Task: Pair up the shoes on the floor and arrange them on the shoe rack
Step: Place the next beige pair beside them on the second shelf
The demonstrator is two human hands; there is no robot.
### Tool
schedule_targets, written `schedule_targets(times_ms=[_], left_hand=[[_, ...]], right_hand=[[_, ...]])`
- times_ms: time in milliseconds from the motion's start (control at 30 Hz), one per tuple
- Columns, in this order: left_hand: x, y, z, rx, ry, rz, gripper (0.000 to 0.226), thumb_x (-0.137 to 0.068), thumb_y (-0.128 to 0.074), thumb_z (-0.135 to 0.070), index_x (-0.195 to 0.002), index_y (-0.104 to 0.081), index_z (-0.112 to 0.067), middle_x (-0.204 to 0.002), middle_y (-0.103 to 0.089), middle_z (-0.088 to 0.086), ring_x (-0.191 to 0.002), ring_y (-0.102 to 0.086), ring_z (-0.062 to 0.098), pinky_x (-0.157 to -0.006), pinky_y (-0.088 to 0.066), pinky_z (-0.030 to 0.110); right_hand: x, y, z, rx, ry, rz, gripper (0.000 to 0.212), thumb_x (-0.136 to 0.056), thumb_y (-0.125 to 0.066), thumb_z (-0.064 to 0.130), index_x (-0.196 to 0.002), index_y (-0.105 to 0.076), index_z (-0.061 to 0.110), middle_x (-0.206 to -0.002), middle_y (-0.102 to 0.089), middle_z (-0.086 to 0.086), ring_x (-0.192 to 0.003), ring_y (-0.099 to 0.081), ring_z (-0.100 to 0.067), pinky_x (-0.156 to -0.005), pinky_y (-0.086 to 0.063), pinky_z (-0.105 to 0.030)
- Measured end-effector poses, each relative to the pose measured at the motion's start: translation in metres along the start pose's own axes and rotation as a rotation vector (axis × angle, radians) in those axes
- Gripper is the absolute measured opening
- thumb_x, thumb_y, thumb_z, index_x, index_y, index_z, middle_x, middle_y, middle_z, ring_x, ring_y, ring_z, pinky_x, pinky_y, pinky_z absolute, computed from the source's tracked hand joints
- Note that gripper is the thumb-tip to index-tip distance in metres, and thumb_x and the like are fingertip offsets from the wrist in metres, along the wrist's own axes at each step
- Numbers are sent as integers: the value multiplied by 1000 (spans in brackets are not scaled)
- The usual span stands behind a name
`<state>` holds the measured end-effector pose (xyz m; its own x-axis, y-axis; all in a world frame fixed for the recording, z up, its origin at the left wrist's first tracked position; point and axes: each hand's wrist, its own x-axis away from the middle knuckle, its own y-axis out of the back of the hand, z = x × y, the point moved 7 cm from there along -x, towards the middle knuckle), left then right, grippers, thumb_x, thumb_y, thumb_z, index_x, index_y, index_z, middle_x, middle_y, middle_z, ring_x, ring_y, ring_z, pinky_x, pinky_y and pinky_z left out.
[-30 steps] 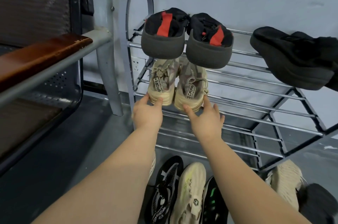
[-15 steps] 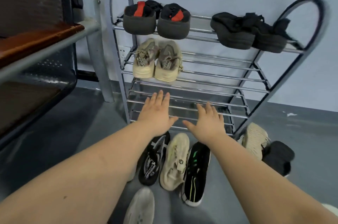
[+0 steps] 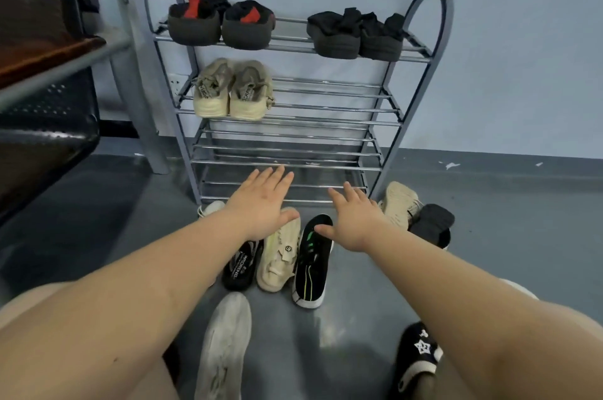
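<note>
- Now withdrawn from the beige pair (image 3: 233, 91), left on the shoe rack (image 3: 385, 105) second shelf: third pair stowed.
- Left hand (image 3: 261, 207): fingers spread, holding nothing, above the cream shoe (image 3: 277, 256).
- Right hand (image 3: 352, 223): likewise empty, over the black shoe (image 3: 310, 272).
- Room: lower shelves bare; right of second shelf free; unpaired shoes crowd the floor (image 3: 489, 220).

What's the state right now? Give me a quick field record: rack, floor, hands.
rack top shelf: black-and-red pair at left, black pair at right
rack second shelf: beige pair at left, rest bare
lower shelves: no shoes
floor: black shoe with white lettering, cream shoe, black shoe with green stripes side by side; others scattered
left hand: open, holding nothing
right hand: open, holding nothing
</note>
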<state>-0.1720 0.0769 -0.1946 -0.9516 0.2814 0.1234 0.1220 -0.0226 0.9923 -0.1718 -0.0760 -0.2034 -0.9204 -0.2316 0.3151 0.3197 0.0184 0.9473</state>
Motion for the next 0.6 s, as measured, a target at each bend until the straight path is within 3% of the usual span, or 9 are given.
schedule_targets(times_ms=[267, 600], left_hand=[[10, -3, -22, 12, -34, -18, 76, -93, -26, -58, -150, 5, -17, -159, 6, 5, -146, 3, 20, -117, 4, 34], [-38, 1, -79, -21, -90, 3, 75, -94, -25, -58, -150, 3, -16, -159, 5, 6, -146, 3, 21, -117, 4, 35]], right_hand=[[21, 5, -38, 13, 1, -17, 85, -89, -42, 62, -152, 1, 24, -160, 9, -8, -147, 2, -29, -118, -11, -47], [25, 43, -120, 316, 44, -103, 83, -88, -43, 61, -151, -5, 23, -160, -1, -9, -147, -4, -28, -117, -11, -46]])
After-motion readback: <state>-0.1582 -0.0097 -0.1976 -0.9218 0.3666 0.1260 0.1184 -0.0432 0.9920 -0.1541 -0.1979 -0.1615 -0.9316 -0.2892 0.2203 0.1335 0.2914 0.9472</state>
